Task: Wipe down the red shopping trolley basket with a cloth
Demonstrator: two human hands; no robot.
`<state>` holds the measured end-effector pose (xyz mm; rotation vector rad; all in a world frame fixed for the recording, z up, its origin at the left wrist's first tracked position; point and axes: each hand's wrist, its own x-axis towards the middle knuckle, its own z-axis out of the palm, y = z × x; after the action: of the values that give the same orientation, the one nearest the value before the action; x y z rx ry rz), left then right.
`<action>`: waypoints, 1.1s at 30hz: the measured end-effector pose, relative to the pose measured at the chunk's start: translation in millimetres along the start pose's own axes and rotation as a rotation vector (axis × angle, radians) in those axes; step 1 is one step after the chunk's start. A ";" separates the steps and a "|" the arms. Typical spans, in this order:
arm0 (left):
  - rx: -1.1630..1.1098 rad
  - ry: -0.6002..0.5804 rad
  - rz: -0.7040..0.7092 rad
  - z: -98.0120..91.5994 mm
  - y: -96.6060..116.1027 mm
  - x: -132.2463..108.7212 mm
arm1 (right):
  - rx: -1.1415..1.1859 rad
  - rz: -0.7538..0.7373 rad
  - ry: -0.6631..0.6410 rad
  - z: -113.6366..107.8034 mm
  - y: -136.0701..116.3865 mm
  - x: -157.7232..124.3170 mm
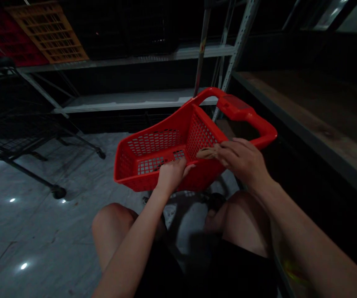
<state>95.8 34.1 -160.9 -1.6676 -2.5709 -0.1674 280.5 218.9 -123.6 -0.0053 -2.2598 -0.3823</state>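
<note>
A small red plastic shopping cart (153, 128) with a lattice basket stands in front of my knees, its looped handle (246, 114) to the far right. My left hand (171, 171) grips the near rim of the basket, fingers curled over into it. Close to the basket's right end, my right hand (242, 159) is closed on a crumpled tan cloth (207, 153), which lies against the near rim. The basket holds nothing that I can make out. Below it, the wheels are mostly in shadow.
A metal shelf rack (135, 101) runs behind the cart, with red (13, 41) and yellow crates (49, 31) on it. To the left stands a dark wire trolley (17, 124) on tiled floor (41, 223). A wooden-topped ledge (315, 120) borders the right side.
</note>
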 end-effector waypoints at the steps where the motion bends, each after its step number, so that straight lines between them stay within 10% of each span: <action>1: 0.000 -0.001 0.009 1.1 0.0 0.1 | -0.022 0.040 0.010 -9.0 17.6 -7.3; 7: -0.031 0.013 -0.024 1.6 7.1 1.8 | -0.102 0.378 0.256 -40.7 79.0 -33.3; 13: -0.032 0.001 -0.045 0.1 10.7 3.0 | 0.054 0.493 0.405 1.9 6.8 -20.4; 17: -0.014 0.001 -0.059 -1.7 13.8 5.2 | 0.125 0.306 0.201 25.0 -42.2 -7.7; 22: 0.008 -0.070 0.065 -13.4 -7.3 -2.7 | 0.058 0.228 0.091 15.6 -24.5 -13.4; 27: 0.096 -0.127 -0.011 -12.1 -46.8 -22.1 | 0.059 0.466 0.203 3.0 -2.8 -23.3; 33: 0.081 -0.066 -0.061 0.4 -43.1 -22.3 | 0.240 0.411 0.059 35.5 -84.1 14.4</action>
<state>65.6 -3.5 -166.2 -1.5938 -2.6395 -0.0122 233.9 146.7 -157.6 -0.3242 -2.1637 0.1065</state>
